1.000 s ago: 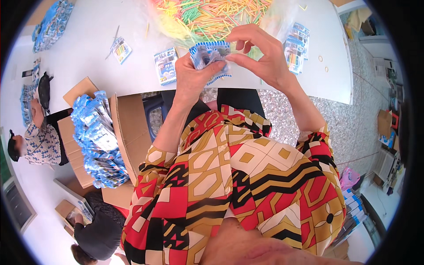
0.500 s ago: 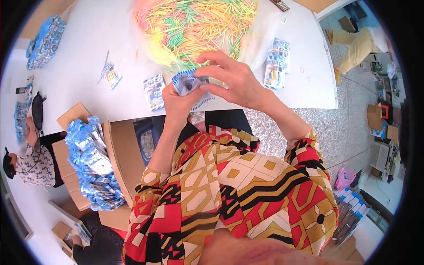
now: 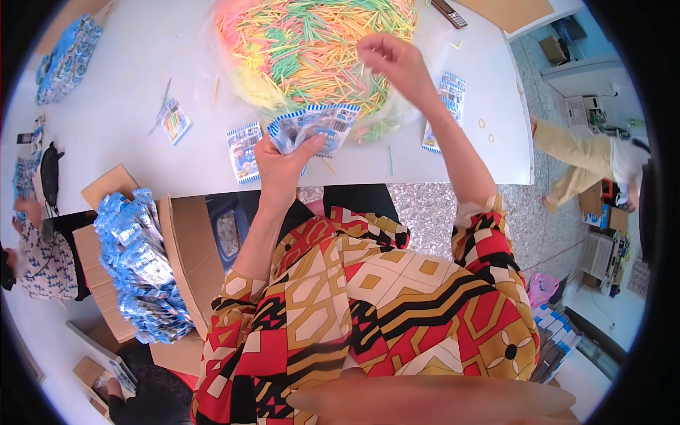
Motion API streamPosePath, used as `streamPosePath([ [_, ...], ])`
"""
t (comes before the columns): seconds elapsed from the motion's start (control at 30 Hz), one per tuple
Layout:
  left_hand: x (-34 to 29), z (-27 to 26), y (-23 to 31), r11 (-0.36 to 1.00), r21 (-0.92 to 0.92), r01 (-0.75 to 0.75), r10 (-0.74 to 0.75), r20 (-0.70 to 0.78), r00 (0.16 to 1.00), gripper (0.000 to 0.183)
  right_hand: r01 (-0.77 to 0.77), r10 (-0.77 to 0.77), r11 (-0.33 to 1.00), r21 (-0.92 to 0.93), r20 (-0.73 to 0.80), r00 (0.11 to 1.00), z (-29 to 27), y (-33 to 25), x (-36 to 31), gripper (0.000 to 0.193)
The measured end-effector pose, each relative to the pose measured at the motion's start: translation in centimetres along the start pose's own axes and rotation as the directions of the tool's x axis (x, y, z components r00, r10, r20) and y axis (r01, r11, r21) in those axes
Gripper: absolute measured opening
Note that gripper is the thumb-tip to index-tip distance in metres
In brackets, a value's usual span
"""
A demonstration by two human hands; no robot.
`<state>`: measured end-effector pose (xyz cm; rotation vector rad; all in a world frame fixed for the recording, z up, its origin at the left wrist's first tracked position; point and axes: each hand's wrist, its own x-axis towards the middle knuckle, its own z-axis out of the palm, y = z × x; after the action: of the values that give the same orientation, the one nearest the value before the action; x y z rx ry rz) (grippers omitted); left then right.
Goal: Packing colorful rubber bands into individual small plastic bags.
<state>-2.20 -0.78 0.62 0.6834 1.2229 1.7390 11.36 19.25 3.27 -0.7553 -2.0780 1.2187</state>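
Pinching seemingly light, slippery blue packets (image 3: 331, 125) by their near edges in my left hand (image 3: 282, 170), I can't tell if my curled right hand (image 3: 398, 62) holds anything.

White table (image 3: 142, 163), bag (image 3: 244, 88) of sticks (image 3: 312, 42), packets (image 3: 246, 152)

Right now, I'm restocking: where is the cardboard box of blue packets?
In the head view, the cardboard box is at lower left, beside the near edge of the white table.

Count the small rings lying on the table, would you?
2: one ring lies on the table, right of the right forearm; the other ring sits close by, nearer the person. More may hide under the packets.
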Motion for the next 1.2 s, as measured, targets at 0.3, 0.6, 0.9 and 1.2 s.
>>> streamPosePath([
  [0.3, 0.6, 0.0, 0.4, 0.997, -0.056, -0.052, 0.047, -0.075, 0.996, 0.023, 0.109, -0.199, 0.541, -0.834, 0.0, 0.98, -2.0, 12.6, 10.0, 0.02],
  [0.6, 0.7, -0.4, 0.9, 0.986, -0.123, -0.111, 0.091, -0.159, 0.983, 0.024, -0.001, 0.015, 0.971, -0.238, 0.057, 0.998, 1.1, 2.4, 7.3, 0.035],
  [0.9, 0.4, 0.3, 0.9, 0.988, -0.123, -0.089, 0.082, -0.065, 0.995, 0.023, 0.173, -0.085, 0.97, -0.172, 0.428, 0.9, 3.0, -6.4, -1.1, 0.017],
  [1.2, -0.4, -0.2, 1.4, 0.994, -0.046, 0.097, -0.095, 0.054, 0.994, 0.019, 0.462, -0.302, 0.847, -0.264, 0.475, 0.826, 2.6, -7.5, -1.5, 0.017],
])
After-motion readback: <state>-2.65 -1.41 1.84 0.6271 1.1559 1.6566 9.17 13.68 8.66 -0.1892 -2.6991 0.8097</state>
